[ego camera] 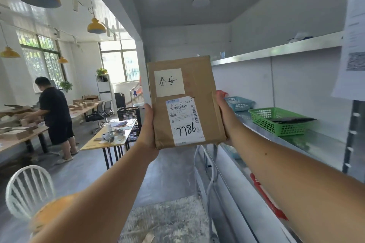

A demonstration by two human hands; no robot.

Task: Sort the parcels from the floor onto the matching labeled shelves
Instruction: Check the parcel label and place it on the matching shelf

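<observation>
I hold a flat brown cardboard parcel (pixel 199 89) upright at arm's length in the middle of the view. It carries a white note with handwritten characters and a shipping label marked 7786. My left hand (pixel 147 126) grips its left edge and my right hand (pixel 222 108) grips its right edge. A metal shelf unit (pixel 276 49) runs along the right. On its middle board stand a green basket (pixel 276 122) with a dark flat packet inside and, farther back, a blue basket (pixel 240 103).
A printed sheet (pixel 353 45) hangs on the shelf post at far right. A person (pixel 55 112) stands at long tables stacked with boxes on the left. A small desk (pixel 110 134), a black crate (pixel 129 113) and a white chair (pixel 29 189) stand on the floor.
</observation>
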